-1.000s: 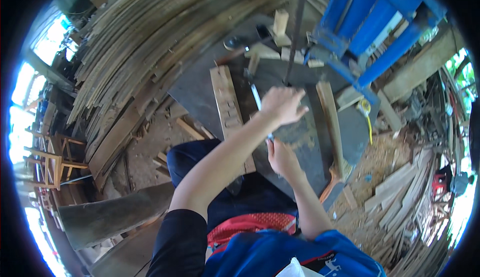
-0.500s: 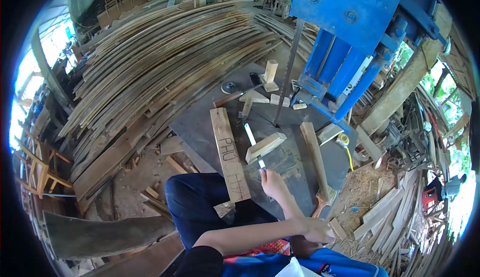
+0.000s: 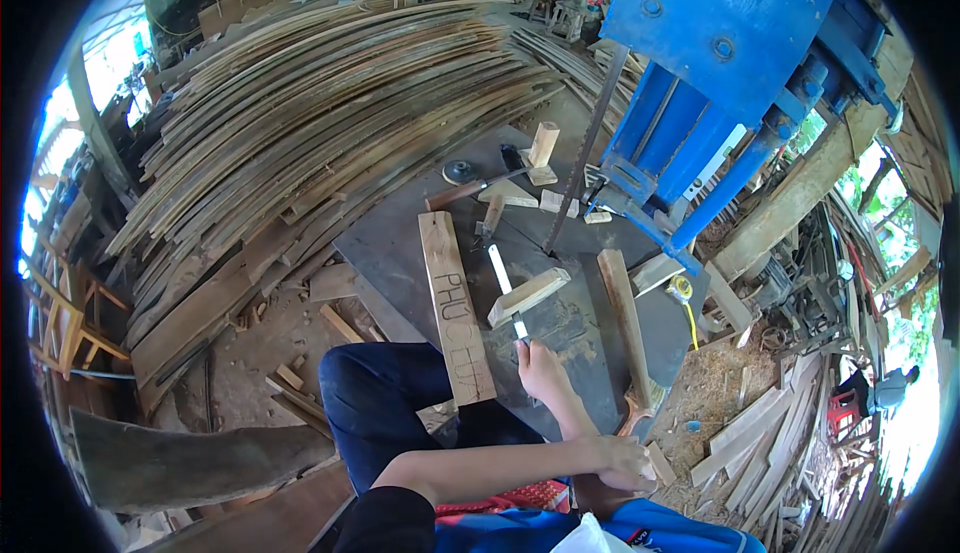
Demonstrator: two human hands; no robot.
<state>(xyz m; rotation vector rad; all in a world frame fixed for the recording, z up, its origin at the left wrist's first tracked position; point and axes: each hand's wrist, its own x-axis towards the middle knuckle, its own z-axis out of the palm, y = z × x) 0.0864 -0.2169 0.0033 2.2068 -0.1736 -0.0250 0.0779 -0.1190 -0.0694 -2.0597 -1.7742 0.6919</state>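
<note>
My right hand (image 3: 544, 373) is closed around the lower end of a narrow, flat, silvery bar (image 3: 499, 267), dark near the grip. Its exact kind is unclear. A short pale wooden block (image 3: 529, 295) lies across the bar's middle and hides part of it. My left forearm crosses over to the right, and my left hand (image 3: 625, 463) rests by my right elbow with its fingers curled; whatever is inside them is hidden. Left of the bar lies a thick wooden board (image 3: 452, 303) with dark handwriting, its near end by my knee.
The dark machine table (image 3: 390, 243) carries a saw blade (image 3: 590, 143) beneath a blue machine body (image 3: 715, 33). A long wooden piece (image 3: 625, 318), a brown-handled tool (image 3: 455, 194), offcuts and a yellow tape measure (image 3: 681, 286) lie around. Stacked planks (image 3: 350, 113) fill the left background.
The view has shifted slightly, so the machine appears farther right and my hands a little left. My right hand keeps its grip on the bar; the block still lies across it.
</note>
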